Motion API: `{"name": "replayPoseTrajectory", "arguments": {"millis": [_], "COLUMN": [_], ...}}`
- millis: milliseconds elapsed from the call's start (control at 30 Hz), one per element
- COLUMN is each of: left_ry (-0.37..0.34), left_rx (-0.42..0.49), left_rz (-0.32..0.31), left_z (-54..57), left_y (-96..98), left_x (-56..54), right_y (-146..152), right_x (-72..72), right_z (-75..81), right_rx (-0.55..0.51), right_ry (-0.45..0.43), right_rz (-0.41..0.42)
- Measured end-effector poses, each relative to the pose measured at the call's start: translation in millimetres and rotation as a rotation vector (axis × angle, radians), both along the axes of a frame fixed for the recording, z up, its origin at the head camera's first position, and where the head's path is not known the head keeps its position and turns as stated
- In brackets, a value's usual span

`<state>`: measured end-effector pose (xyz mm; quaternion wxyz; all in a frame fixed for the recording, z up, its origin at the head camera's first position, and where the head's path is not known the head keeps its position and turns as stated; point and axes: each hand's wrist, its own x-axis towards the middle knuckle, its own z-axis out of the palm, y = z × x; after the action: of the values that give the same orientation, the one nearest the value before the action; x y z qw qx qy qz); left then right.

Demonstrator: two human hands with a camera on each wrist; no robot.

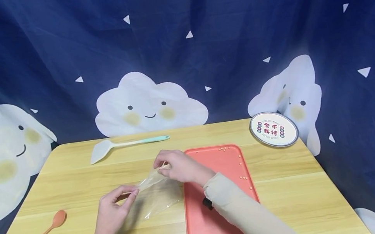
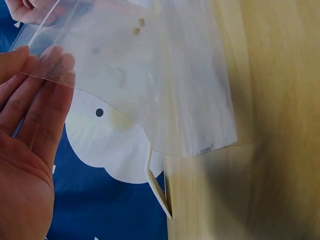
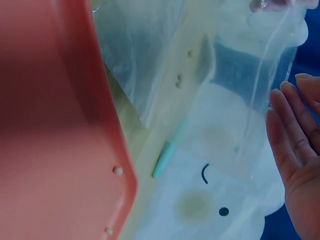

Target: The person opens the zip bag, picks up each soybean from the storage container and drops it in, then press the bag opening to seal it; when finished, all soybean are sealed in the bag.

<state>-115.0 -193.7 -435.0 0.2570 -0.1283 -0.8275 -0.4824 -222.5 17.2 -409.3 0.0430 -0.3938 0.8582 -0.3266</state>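
A clear zip-seal plastic bag (image 1: 162,194) hangs between the two hands over the table, left of a red tray (image 1: 200,224). My left hand (image 1: 112,208) pinches one end of its top edge between thumb and fingers. The other end is pinched by my right hand (image 1: 183,166), whose forearm crosses above the tray. In the left wrist view, small pale yellow beans (image 2: 139,26) show through or on the bag's film. Several similar beans (image 1: 242,177) lie along the tray's right and far edges.
A spatula (image 1: 103,150) with a mint handle lies at the back left. An orange spoon (image 1: 58,218) is at the left. At the back right sits an oval white plate (image 1: 275,143) with printed characters. A dark blue curtain (image 1: 164,45) with clouds hangs behind the wooden table.
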Motion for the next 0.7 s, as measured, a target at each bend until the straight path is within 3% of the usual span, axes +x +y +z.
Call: {"name": "replayPoseTrajectory", "arguments": {"millis": [100, 333, 500, 700], "left_ry": [0.000, -0.012, -0.005, -0.019], "left_rx": [-0.002, -0.020, -0.021, -0.007], "left_rz": [0.002, -0.010, -0.016, 0.013], "left_z": [-2.4, -36.8, -37.2, -34.6], "left_y": [-1.5, -21.2, -22.8, -21.3], "left_x": [-0.4, -11.9, -11.2, -9.9], "right_y": [10.9, 52.6, 90.4, 131.6], "right_x": [1.7, 3.7, 6.4, 11.1], "right_z": [3.5, 15.8, 19.0, 13.3], "right_rx": [0.011, 0.036, 0.058, 0.101], "right_ry": [0.039, 0.012, -0.027, 0.016], "right_rz": [-0.002, -0.025, -0.105, -0.171]}}
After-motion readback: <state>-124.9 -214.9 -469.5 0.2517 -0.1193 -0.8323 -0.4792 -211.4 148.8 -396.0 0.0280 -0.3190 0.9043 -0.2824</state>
